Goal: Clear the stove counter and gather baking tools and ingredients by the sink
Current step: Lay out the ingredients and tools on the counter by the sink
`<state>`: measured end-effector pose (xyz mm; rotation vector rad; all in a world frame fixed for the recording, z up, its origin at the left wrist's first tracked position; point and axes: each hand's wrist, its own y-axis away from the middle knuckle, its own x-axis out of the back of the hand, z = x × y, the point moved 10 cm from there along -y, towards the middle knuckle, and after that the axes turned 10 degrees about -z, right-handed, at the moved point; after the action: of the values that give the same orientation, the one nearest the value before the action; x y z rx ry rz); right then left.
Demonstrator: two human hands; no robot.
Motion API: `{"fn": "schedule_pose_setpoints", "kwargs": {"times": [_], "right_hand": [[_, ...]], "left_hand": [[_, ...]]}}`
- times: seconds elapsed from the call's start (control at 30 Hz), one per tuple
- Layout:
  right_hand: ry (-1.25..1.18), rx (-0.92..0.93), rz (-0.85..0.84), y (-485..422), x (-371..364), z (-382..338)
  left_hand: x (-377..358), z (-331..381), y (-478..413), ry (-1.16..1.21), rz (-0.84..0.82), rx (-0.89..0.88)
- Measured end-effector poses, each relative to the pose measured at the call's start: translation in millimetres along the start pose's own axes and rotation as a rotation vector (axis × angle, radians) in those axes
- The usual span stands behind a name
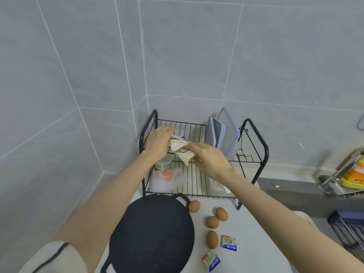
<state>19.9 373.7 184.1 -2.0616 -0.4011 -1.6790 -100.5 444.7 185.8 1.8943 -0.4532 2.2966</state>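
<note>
Head view: both hands meet over the black wire rack (254, 134) in the counter's (248, 233) far corner. The left hand (160, 142) and right hand (210, 160) each close their fingers on a crumpled white bag (182, 151). Four eggs (212, 222) and a black griddle pan (151, 233) lie near the counter's front edge.

Both hands are gripping a crumpled white paper bag (182, 151) over the black wire rack (197, 174): left hand (160, 141) at its top, right hand (209, 160) at its side. Four brown eggs (212, 222) are lying on the worktop (246, 243) beside a round black griddle pan (151, 235).
</note>
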Motion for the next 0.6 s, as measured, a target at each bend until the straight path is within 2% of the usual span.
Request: {"fn": "schedule_pose_setpoints", "kwargs": {"times": [0.13,0.27,0.43,0.6], "right_hand": [[0.05,-0.049,-0.01,-6.5,-8.7,6.4],[0.034,-0.039,0.06,-9.4,-5.3,6.6],[-0.066,0.022,0.251,2.8,15.5,-0.2],[-0.125,0.075,0.373,36.3,32.4,-6.7]], "left_hand": [[-9.7,-10.7,-2.3,0.073,-0.038,0.039],[-0.1,-10.4,6.7,0.123,0.071,0.002],[25.3,-19.6,27.3,0.282,0.257,0.001],[45.4,-11.4,60.9,0.375,0.349,-0.081]]}}
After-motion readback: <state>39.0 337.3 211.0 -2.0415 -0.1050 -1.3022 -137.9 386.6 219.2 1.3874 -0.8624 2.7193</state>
